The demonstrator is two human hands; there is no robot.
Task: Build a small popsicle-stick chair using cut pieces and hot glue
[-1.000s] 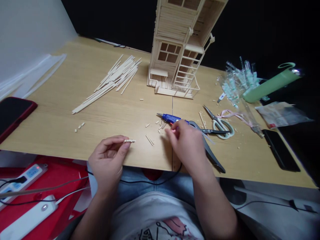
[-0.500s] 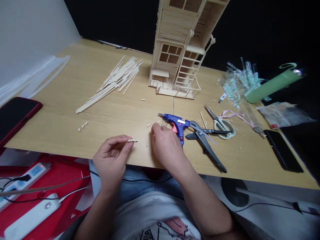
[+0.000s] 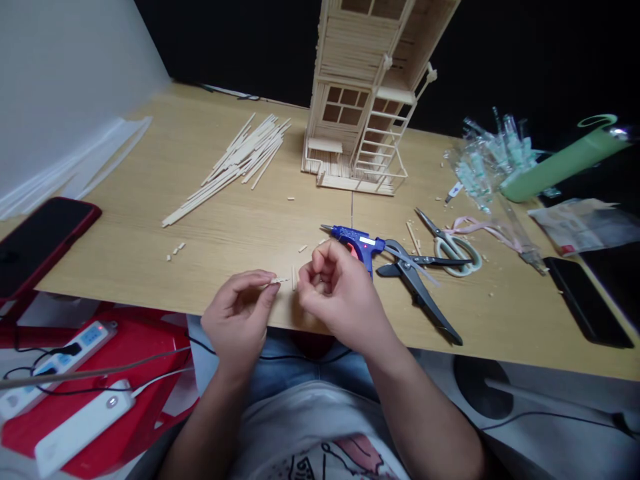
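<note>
Between the thumb and fingertips of my left hand (image 3: 243, 307) is a small wooden piece (image 3: 279, 281), built of short stick bits by its look. My right hand (image 3: 340, 287) is closed in a pinch just to the right of it; whatever its fingers hold is too small or hidden to name. A thin short stick (image 3: 294, 277) shows on the table between the two hands. Partly behind my right hand lies a blue glue gun (image 3: 357, 239) with a red trigger, its nozzle pointing left. A tiny stick bit (image 3: 303, 249) rests near the nozzle.
A wooden stick house model (image 3: 345, 133) stands at the back, left of it a pile of sticks (image 3: 240, 157). Cutters (image 3: 417, 297) and scissors (image 3: 450, 247) lie right of the glue gun. Phones (image 3: 45, 240) flank both sides; a green bottle (image 3: 560, 167) leans far right.
My right hand has lifted and turned from the table beside the glue gun, fingers pinched, closer to the left hand. The left hand still holds the small wooden piece. The view has shifted slightly.
</note>
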